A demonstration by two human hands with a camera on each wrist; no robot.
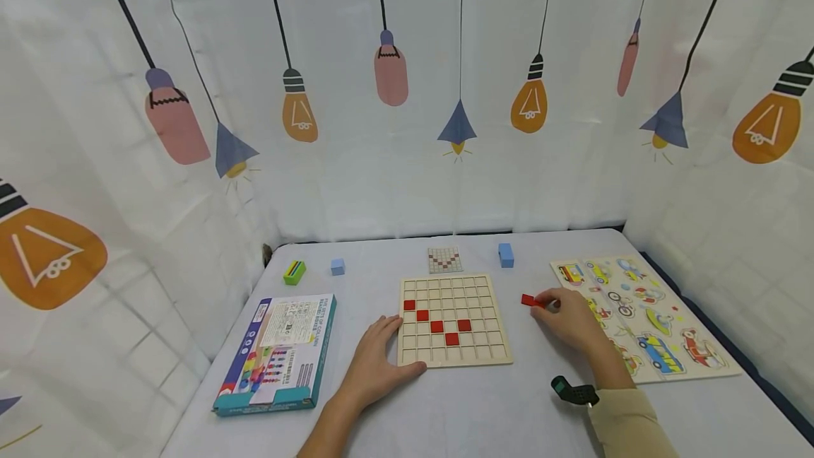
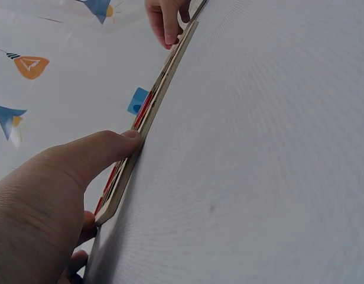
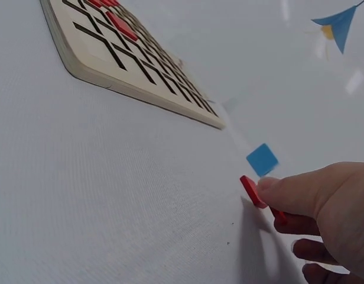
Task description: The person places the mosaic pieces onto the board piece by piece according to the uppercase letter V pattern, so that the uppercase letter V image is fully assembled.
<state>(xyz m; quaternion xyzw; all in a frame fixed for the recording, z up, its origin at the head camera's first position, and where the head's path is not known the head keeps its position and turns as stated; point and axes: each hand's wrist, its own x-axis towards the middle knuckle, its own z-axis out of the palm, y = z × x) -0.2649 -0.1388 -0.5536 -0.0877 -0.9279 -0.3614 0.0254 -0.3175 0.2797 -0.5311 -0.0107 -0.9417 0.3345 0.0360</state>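
Note:
A wooden grid board (image 1: 454,320) lies mid-table with several red square tiles (image 1: 437,327) in its cells. At its near left corner rests my left hand (image 1: 375,366), thumb along the front edge and fingers spread against the left side. My right hand (image 1: 566,316), right of the board, pinches a red tile (image 3: 278,214) between thumb and fingertips, partly hidden. Another red tile (image 3: 252,191) is right beside the thumb; whether it is also held is unclear. A small pattern card (image 1: 444,260) lies behind the board.
A blue block (image 1: 506,255) stands back right, a blue cube (image 1: 338,267) and a green-and-yellow block (image 1: 295,273) back left. A flat box (image 1: 276,352) lies at left. Under and beyond my right forearm is a picture puzzle board (image 1: 674,338).

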